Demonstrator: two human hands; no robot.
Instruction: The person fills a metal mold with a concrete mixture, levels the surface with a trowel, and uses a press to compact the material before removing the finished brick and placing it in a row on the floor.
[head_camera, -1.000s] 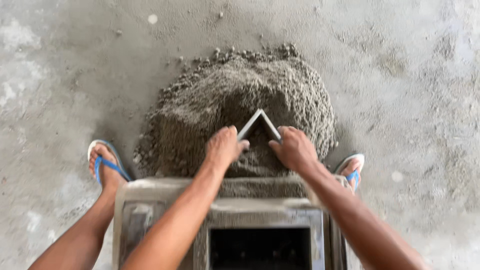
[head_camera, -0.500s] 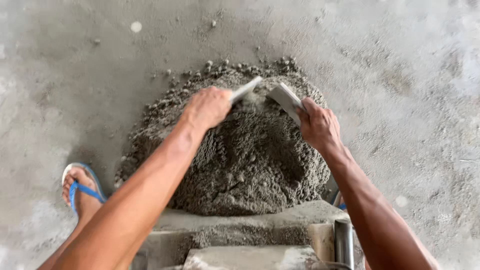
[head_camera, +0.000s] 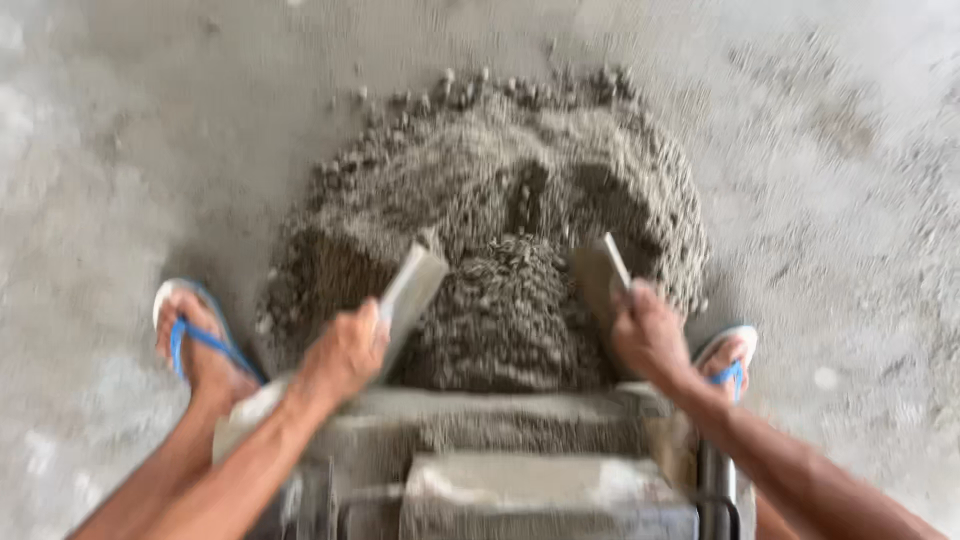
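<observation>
Mortar mix (head_camera: 500, 310), grey and damp-looking, is heaped on the concrete floor (head_camera: 130, 130) directly ahead of the person, between the two sandalled feet. The heap is coarse and clumped, with pebbly lumps along its far rim and a scooped hollow near the middle. It is judged heavy in bulk and loose in grain: it would crumble and spill rather than hold a shape, and it is gritty rather than slippery. It is better moved by pushing against a flat face than by gripping.

Left hand (head_camera: 345, 355) is seen closed around the near end of a flat pale board (head_camera: 412, 290), which is tilted and dug into the left flank of the heap. Right hand (head_camera: 650, 335) is closed on a second flat board (head_camera: 598, 275), set on edge against the right flank. A mound of mix is held between the two boards. The boards appear stiff and thin; a hold at the near end, clear of the mix, is judged the sound one.

Left foot (head_camera: 195, 345) and right foot (head_camera: 728, 365) are in blue-strapped sandals on either side. A grey metal mould frame (head_camera: 520, 470), crusted with mix, lies just below the heap, touching its near edge. Motion blur is heavy; finger detail cannot be resolved.
</observation>
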